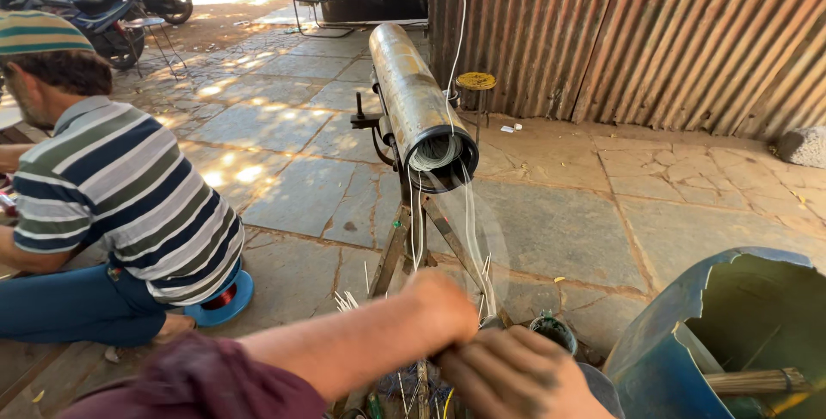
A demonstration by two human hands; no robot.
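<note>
Stone paving (559, 221) and a corrugated wall (654, 32) lie beyond our hands. Our left hand (443, 307) is curled into a fist and our right hand (512, 376) is closed just beside it, both at the foot of white strands (471, 230) running up into a metal tube (413, 101) on its stand (404, 238). Left of us sits a person (112, 204); a blue drum (731, 333) lies right.

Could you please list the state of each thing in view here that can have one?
Long metal cylinder: tilted on its stand, open end facing the camera, pale wires hanging out.
Broken blue plastic drum: on its side, jagged opening, a stick inside.
Left hand: closed into a fist, arm crossing the view.
Right hand: closed low beside the stand; what it grips is hidden.
Blue spool: flat on the ground beside the seated person.
</note>
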